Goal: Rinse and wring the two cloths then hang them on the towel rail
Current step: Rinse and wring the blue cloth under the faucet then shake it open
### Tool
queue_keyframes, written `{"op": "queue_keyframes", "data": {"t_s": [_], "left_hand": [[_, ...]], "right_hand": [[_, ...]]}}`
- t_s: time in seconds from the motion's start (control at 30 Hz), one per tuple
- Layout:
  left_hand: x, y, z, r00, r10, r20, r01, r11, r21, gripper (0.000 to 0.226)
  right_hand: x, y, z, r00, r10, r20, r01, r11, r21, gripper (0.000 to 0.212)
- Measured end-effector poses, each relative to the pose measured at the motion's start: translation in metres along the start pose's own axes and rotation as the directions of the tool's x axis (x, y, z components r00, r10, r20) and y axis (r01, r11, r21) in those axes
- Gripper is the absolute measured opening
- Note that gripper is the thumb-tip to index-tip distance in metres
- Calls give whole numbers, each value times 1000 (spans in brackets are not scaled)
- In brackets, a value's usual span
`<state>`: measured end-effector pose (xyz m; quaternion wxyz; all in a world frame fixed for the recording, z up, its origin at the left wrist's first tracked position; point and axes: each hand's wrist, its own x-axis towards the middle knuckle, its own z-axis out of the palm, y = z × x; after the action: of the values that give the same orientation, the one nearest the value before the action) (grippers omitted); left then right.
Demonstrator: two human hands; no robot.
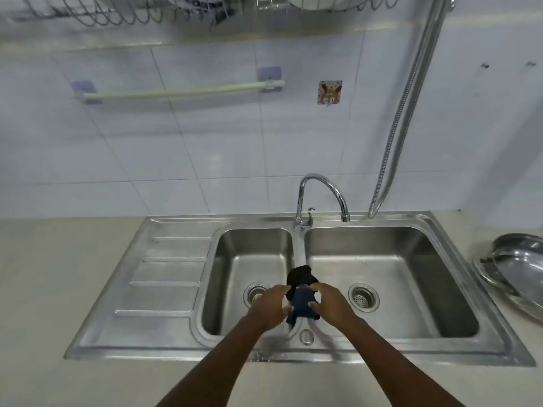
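— Both hands meet over the divider of the sink: my left hand (271, 306) and my right hand (330, 304) are each clamped on the same bundle of cloth, fingers curled in from either side.

— What exactly are you gripping?

— A blue cloth (302, 304) bunched between the palms, with a black cloth (301, 276) sticking out above it, towards the tap. I cannot tell whether the black one is pinched too or only riding on the blue one. Below the hands there are pale blurred streaks — water or a trailing edge, too smeared to say.

— And around them?

— The double sink (182, 342) is stainless steel, with a drain in each bowl and a ribbed drainer on its left. The bundle hangs above the strip between the two bowls. The faucet (321, 195) stands behind, spout curved over the right bowl; I see no stream under it.

— The rail?

— The towel rail (182, 91) is on the tiled wall, up and to the left, well apart from the hands, with nothing hung on it. A patterned hook (329, 92) sits just right of it, a metal hose (411, 107) runs down the wall farther right, and a steel pan (520, 268) rests on the counter beside the sink.
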<state>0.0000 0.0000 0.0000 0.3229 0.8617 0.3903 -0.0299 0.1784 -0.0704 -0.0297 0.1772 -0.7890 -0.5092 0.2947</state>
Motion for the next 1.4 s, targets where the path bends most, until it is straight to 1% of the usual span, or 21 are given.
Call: {"op": "queue_keyframes", "data": {"t_s": [0.1,0.2,0.3,0.37,0.4,0.47,0.53,0.57,0.6,0.7,0.77,0.83,0.87,0.97,1.0,1.07,1.13,1.17,1.2,1.3,1.4], "left_hand": [[-1,11,8,999,-44,-27,42,996,-76,57],[-10,21,17,996,-60,-67,50,989,-140,50],[-15,16,26,991,-101,-84,85,981,-175,49],[-16,8,29,987,-140,-81,122,974,-191,52],[-16,4,28,984,-159,-83,140,971,-192,54],[-15,-2,23,980,-175,-94,153,967,-204,55],[-13,-7,16,979,-172,-110,145,965,-217,53],[-12,-11,13,980,-160,-121,130,966,-224,53],[-11,-15,10,980,-147,-131,115,968,-224,52],[-11,-31,-2,984,-122,-133,89,969,-230,52],[-8,-42,-12,984,-110,-140,74,969,-236,53],[-4,-52,-22,987,-87,-133,52,968,-247,56],[-2,-54,-26,990,-66,-125,33,967,-251,60],[7,-52,-41,995,-6,-99,-23,957,-288,75],[10,-49,-47,996,14,-85,-38,955,-294,82],[18,-42,-60,997,62,-43,-72,945,-320,97],[24,-36,-74,987,159,11,-143,914,-379,107],[25,-34,-81,979,200,26,-175,908,-381,105],[26,-31,-89,976,216,33,-188,910,-370,98],[26,-26,-113,988,150,24,-132,927,-351,59],[27,-27,-137,990,123,72,-92,938,-334,23]], "right_hand": [[16,8,13,998,43,46,-42,999,-12,51],[26,10,33,992,88,86,-88,996,1,54],[29,7,51,993,67,95,-71,997,44,48],[30,8,61,995,74,73,-75,997,10,51],[32,8,63,995,78,57,-76,996,-39,52],[35,8,63,994,95,51,-90,992,-91,45],[37,7,58,994,86,64,-82,995,-62,25],[37,7,55,994,84,69,-82,996,-31,20],[37,7,51,994,88,69,-88,996,-5,22],[35,0,36,998,66,-19,-64,994,85,37],[30,-15,20,998,36,-52,-31,995,92,44],[24,-33,2,997,22,-77,-15,995,96,40],[21,-41,-7,995,18,-96,-8,994,109,37],[14,-68,-29,985,-18,-169,51,980,193,40],[11,-77,-36,982,-25,-188,70,969,238,37],[4,-100,-51,977,-16,-215,92,933,349,25],[0,-120,-62,970,-10,-243,116,896,428,19],[-1,-130,-67,966,-14,-257,136,874,466,19],[-2,-140,-71,962,-18,-273,157,852,499,19],[2,-156,-79,953,-5,-302,182,807,562,19],[10,-160,-83,949,-14,-315,194,813,550,25]]}}
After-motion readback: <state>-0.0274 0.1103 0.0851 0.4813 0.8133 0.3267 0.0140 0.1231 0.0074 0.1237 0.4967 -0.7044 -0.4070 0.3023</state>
